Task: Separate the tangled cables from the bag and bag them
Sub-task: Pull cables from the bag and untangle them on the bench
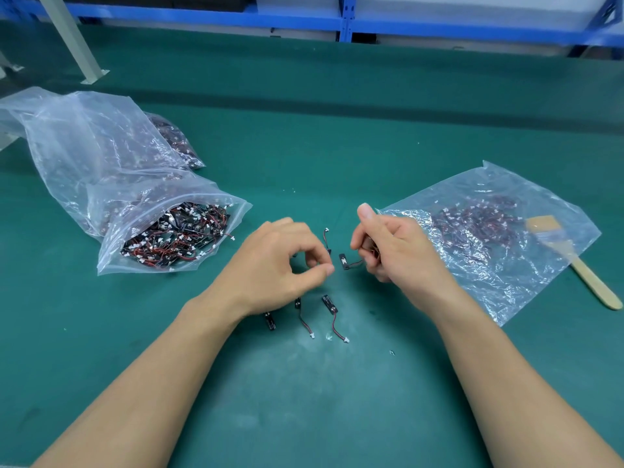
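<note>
A clear bag [135, 211] full of tangled red-and-black cables with white plugs lies open at the left. A flatter clear bag [499, 231] holding sorted cables lies at the right. My right hand [391, 248] grips a small bundle of cables, one black end [343, 261] sticking out to the left. My left hand [280, 268] hovers at the centre with thumb and forefinger pinched together beside a cable [327, 239]; whether it holds that cable is unclear. Three loose cables [332, 315] lie on the mat just below my left hand.
The green mat [304, 400] covers the table. A wooden-handled brush [570, 258] lies partly on the right bag. Another filled bag [175, 140] sits behind the left bag. Blue shelving [344, 21] and a grey post [71, 38] stand at the far side.
</note>
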### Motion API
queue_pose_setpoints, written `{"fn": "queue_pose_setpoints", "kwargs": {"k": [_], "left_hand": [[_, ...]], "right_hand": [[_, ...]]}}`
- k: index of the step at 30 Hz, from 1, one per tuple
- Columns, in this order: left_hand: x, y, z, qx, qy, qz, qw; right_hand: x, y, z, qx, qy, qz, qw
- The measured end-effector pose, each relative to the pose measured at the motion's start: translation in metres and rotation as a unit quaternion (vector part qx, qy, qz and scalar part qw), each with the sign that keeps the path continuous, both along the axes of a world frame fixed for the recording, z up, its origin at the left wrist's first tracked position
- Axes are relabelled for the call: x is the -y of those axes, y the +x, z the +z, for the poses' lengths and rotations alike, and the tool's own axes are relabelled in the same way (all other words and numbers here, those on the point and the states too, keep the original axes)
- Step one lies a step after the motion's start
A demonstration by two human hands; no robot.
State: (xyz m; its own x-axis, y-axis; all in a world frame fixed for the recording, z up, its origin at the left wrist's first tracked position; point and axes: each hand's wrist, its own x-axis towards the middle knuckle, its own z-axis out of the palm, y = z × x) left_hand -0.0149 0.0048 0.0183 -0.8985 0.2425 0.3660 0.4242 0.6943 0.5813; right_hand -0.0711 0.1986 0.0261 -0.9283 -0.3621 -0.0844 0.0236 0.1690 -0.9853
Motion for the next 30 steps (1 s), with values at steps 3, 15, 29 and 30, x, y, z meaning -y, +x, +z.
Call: {"fn": "queue_pose_setpoints", "kwargs": {"k": [3,15,29,30], "left_hand": [[-0.004,0.000,0.004,-0.095,0.041,0.031,0.994],[-0.016,-0.002,-0.005,-0.117,0.042,0.030,0.992],[-0.019,-0.006,-0.005,-0.179,-0.042,0.016,0.983],[-0.019,-0.007,-0.005,-0.179,-0.045,0.014,0.983]], "right_hand": [[0.000,0.001,0.001,0.031,-0.013,0.019,0.999],[0.003,0.007,0.000,0.061,0.014,0.123,0.990],[0.005,0.012,0.002,0.067,0.028,0.131,0.989],[0.005,0.012,0.002,0.066,0.027,0.133,0.989]]}}
